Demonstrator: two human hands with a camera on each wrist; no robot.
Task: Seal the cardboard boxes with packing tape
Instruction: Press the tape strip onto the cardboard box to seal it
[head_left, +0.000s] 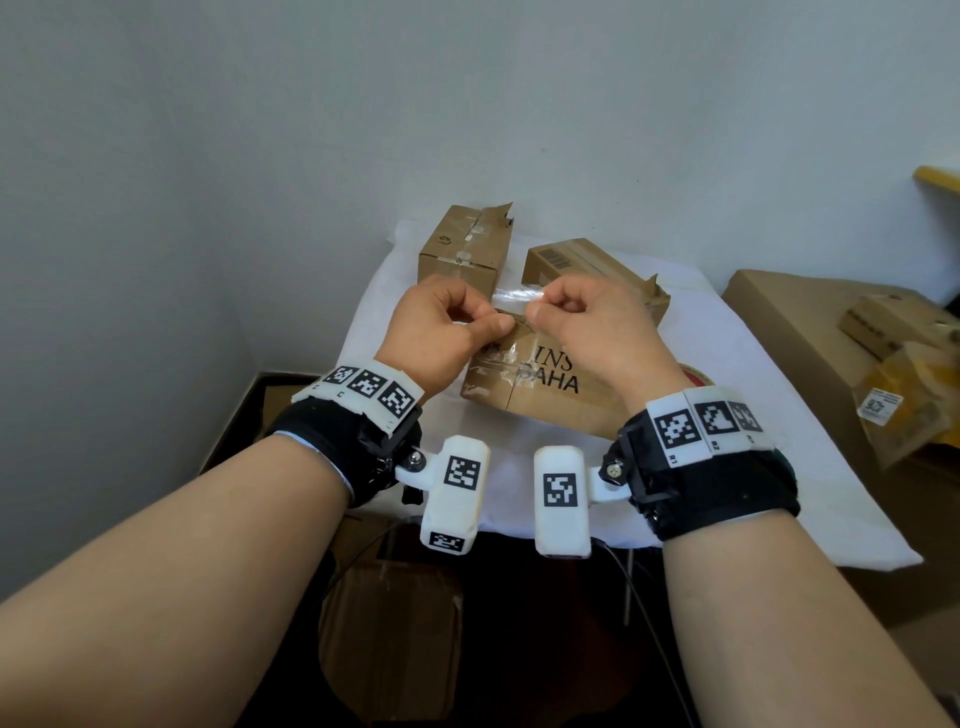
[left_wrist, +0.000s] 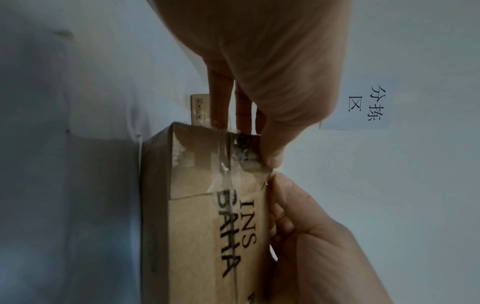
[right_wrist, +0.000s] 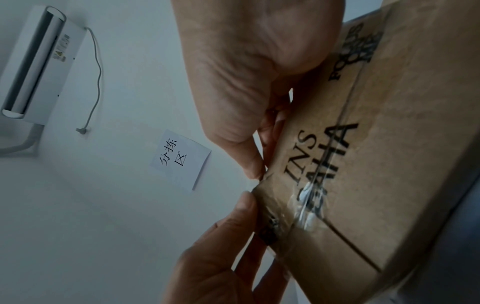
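A brown cardboard box (head_left: 545, 395) printed "INS / BAHA" lies on the white-covered table (head_left: 753, 431), its flap seam running along the top (left_wrist: 197, 226) (right_wrist: 369, 156). A strip of clear packing tape (head_left: 519, 299) (left_wrist: 233, 176) is stuck to the box's left end and lifts up between my hands. My left hand (head_left: 498, 325) (left_wrist: 270, 162) pinches one side of the strip with thumb and curled fingers. My right hand (head_left: 540, 312) (right_wrist: 255, 172) pinches the other side, thumbs almost touching. A reddish tape roll (head_left: 696, 374) peeks out behind my right wrist.
Two more cardboard boxes stand at the back of the table, one left (head_left: 465, 244) with old tape and a torn flap, one right (head_left: 576, 260). A large carton (head_left: 789, 322) with a yellow packet (head_left: 909, 410) stands to the right. The wall is close behind.
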